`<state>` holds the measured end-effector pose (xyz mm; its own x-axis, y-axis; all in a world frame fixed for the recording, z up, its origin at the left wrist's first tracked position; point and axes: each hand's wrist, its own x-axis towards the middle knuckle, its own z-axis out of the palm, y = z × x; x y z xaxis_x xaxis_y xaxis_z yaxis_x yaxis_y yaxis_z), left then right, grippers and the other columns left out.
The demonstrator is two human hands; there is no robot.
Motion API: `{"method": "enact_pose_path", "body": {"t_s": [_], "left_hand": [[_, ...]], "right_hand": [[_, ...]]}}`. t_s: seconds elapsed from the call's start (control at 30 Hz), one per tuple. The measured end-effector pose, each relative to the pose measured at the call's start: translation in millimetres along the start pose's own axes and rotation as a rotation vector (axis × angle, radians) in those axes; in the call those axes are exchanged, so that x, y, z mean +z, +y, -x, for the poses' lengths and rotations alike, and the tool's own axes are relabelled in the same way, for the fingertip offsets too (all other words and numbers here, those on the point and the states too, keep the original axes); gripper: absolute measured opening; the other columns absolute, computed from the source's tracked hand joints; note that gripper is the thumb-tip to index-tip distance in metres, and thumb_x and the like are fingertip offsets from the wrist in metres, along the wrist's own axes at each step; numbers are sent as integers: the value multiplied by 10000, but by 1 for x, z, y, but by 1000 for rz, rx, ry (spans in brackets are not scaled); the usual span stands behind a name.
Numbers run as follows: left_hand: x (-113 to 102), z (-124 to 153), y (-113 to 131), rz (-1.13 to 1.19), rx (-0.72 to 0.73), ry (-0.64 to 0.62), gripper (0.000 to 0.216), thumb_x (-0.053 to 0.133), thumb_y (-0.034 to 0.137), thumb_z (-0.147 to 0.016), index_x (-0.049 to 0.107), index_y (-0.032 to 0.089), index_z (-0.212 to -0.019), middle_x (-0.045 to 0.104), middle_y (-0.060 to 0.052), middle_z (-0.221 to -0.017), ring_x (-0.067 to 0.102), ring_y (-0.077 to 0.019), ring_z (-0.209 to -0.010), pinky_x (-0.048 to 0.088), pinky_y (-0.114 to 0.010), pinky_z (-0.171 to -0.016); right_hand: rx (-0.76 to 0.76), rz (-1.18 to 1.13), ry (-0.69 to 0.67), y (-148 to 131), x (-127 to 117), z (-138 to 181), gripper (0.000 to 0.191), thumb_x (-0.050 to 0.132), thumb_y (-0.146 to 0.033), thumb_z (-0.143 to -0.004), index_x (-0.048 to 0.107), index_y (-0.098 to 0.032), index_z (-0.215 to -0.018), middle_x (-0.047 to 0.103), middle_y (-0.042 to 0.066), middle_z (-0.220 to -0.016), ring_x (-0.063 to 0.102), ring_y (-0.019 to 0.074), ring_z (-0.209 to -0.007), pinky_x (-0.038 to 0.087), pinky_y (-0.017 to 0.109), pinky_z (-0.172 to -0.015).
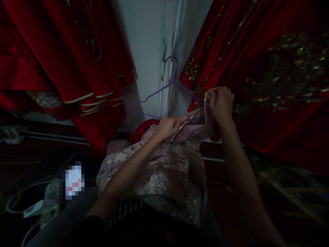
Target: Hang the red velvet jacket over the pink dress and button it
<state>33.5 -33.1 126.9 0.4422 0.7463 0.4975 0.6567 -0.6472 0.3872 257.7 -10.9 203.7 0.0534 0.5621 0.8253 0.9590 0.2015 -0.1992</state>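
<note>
A pale pink patterned garment (pixel 164 175) hangs down in front of me, its top edge held up. My left hand (pixel 168 127) is closed on the garment's upper edge near the middle. My right hand (pixel 220 103) is closed on the garment's upper right corner, raised a little higher. A thin purple wire hanger (pixel 154 94) stands just behind both hands, its hook up against the white wall; its right end is hidden by the cloth and my right hand.
Red embroidered garments hang at the left (pixel 77 61) and the right (pixel 269 75). A white wall corner (pixel 151 41) with cables lies between them. A red cloth (pixel 141 130) peeks out behind the pink garment. Cables and small items (pixel 38 206) lie at lower left in the dark.
</note>
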Motion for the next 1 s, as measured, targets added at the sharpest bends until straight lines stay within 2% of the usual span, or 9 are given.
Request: {"method": "enact_pose_path", "body": {"t_s": [0.13,0.27,0.43,0.57,0.67,0.73,0.83,0.9,1.0], "left_hand": [[-3,0,-16,197,-8,-39,563,287,530,-953,662,165,-745,605,3,-622,527,-113,-585,285,-226,-556],[1,-4,-10,270,38,-65,550,312,550,-939,673,170,-772,605,8,-635,540,-120,-615,274,-221,-549],[9,-4,4,270,6,-1,507,319,534,-944,692,198,-867,649,-1,-706,593,-144,-696,324,-225,-591],[4,-8,-10,329,-32,111,475,332,491,-955,683,187,-858,657,-5,-721,594,-134,-695,376,-225,-632],[-12,-13,-40,456,-28,315,378,402,433,-943,686,187,-896,697,-15,-860,616,-125,-807,423,-211,-732],[-26,-12,-70,455,-119,508,281,541,413,-875,690,176,-896,704,-25,-893,619,-135,-837,434,-214,-760],[-43,2,-124,432,-291,683,298,595,418,-825,689,138,-872,686,-46,-830,603,-148,-766,435,-234,-698],[-50,16,-155,482,-395,735,286,635,415,-785,688,137,-831,674,-36,-788,591,-138,-729,430,-226,-665],[-52,38,-186,684,-539,699,288,693,413,-720,685,141,-813,666,-28,-765,566,-116,-670,417,-216,-617]], "right_hand": [[80,-94,89,11,3,-12,245,357,-286,-936,576,-187,-981,595,118,-1033,527,287,-1059,377,506,-931],[-23,-201,1,-6,10,-10,287,320,-360,-958,564,-209,-980,597,101,-1015,549,263,-1025,402,475,-920],[-38,-169,-17,-24,32,7,301,269,-374,-974,510,-202,-1029,596,113,-1050,543,257,-1002,413,470,-901],[14,-252,-136,-14,45,17,307,237,-406,-980,465,-216,-1061,624,85,-992,594,239,-905,433,456,-854],[39,-275,-97,-5,49,19,334,263,-466,-969,487,-222,-1016,637,70,-947,610,232,-897,410,459,-900],[42,-281,-73,0,50,18,349,287,-497,-958,507,-228,-988,644,58,-909,616,230,-880,411,449,-907],[34,-303,-66,6,50,15,357,325,-523,-940,532,-234,-971,657,56,-892,623,225,-834,439,418,-870],[30,-306,-44,9,51,13,358,341,-527,-934,543,-233,-966,663,59,-895,626,225,-821,446,414,-862],[18,-304,-20,12,51,10,355,360,-526,-929,551,-228,-952,666,57,-893,632,226,-820,447,418,-866]]}}
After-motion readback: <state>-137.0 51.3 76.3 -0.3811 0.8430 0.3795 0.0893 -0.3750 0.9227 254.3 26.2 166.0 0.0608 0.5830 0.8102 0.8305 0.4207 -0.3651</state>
